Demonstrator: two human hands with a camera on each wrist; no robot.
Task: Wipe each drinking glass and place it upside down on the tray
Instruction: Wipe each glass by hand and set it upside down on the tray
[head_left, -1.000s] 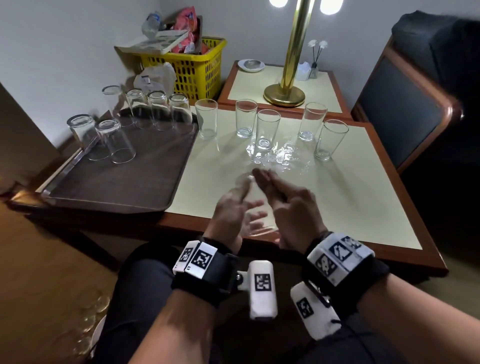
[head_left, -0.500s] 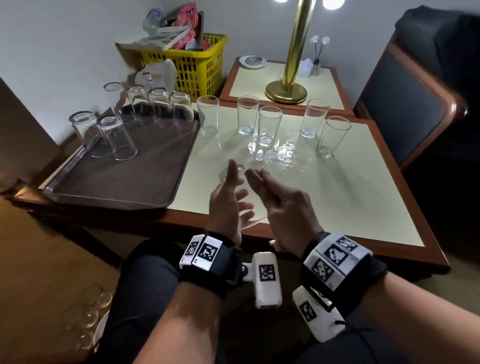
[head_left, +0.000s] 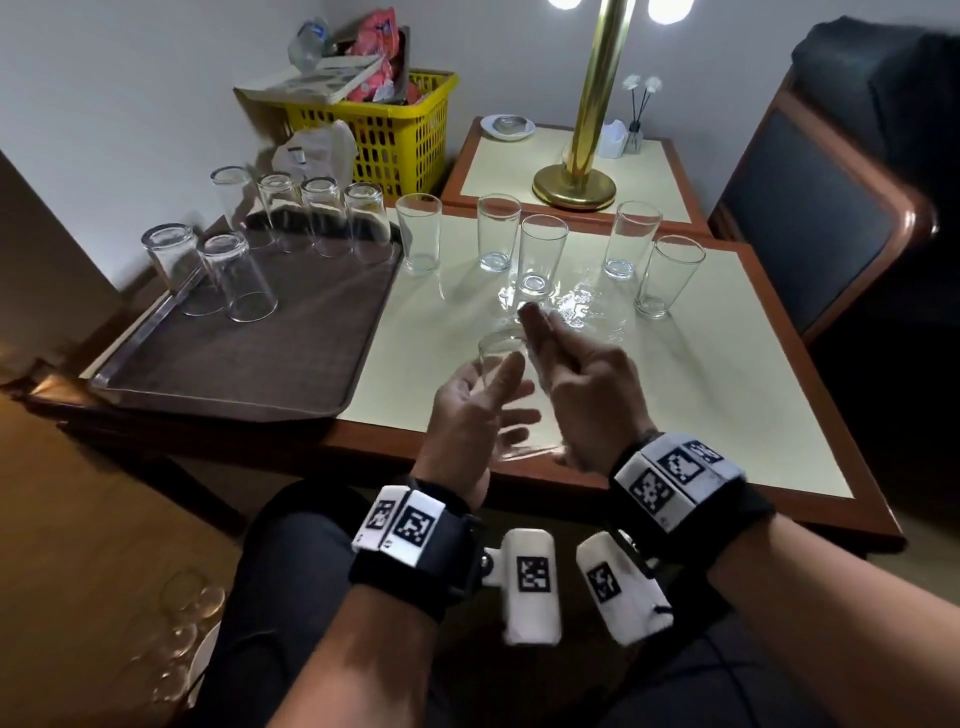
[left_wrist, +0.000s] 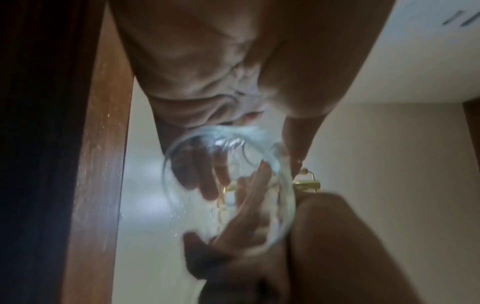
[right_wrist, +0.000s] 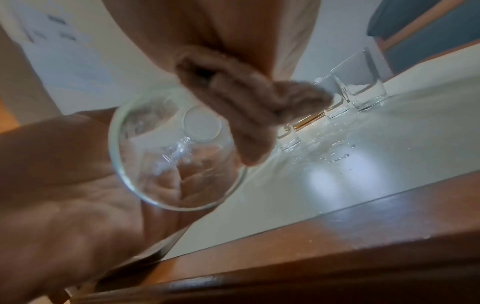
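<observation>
A clear tapered drinking glass (head_left: 501, 364) was held tilted above the cream table's near edge (head_left: 675, 415), gripped by the left hand (head_left: 470, 410). The right hand (head_left: 576, 374) lay against its side, fingers nearly straight. Judged light, rigid, brittle and wet-slick, it was best gripped round the mid-wall.

The held glass (head_left: 501, 364) is clear and smooth, like the glasses standing along the far edge of the table (head_left: 727, 395), whose pale top is glossy, carries shining water drops (head_left: 576, 304) and has a border of polished brown wood. The tray (head_left: 249, 364) at the left edge has a dark matt bed with a fine texture. The lamp post (head_left: 597, 88) is shiny brass-coloured metal, and the basket (head_left: 410, 135) is yellow plastic lattice.
</observation>
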